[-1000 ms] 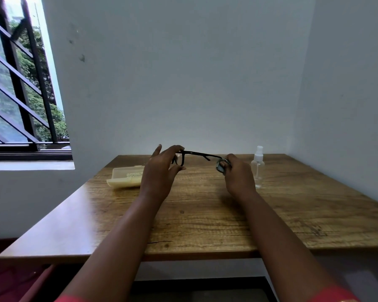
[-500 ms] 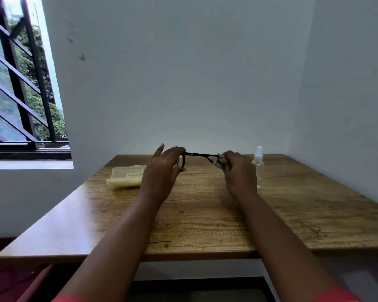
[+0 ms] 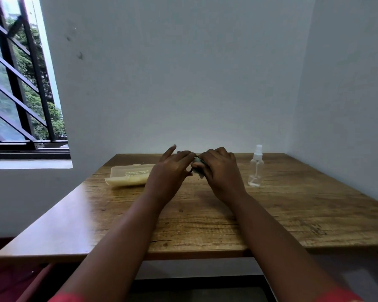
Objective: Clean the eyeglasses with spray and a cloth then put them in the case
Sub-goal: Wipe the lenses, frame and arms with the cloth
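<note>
My left hand (image 3: 170,168) and my right hand (image 3: 219,168) meet above the middle of the wooden table (image 3: 205,214). Both hands almost wholly hide the black eyeglasses; only a dark sliver of the frame shows at the left fingertips. A small grey cloth (image 3: 197,160) peeks out between the hands, pinched in my right fingers. The pale yellow glasses case (image 3: 127,175) lies on the table just left of my left hand. A clear spray bottle (image 3: 256,168) with a white nozzle stands to the right of my right hand.
A white wall runs along the table's back edge and another along its right side. A barred window (image 3: 20,83) is at the far left. Bare tabletop stretches in front of the hands toward the near edge.
My right hand has slid left along the eyeglasses with the cloth until it meets my left hand. The frame's long arm, visible before, is now covered by the hands.
</note>
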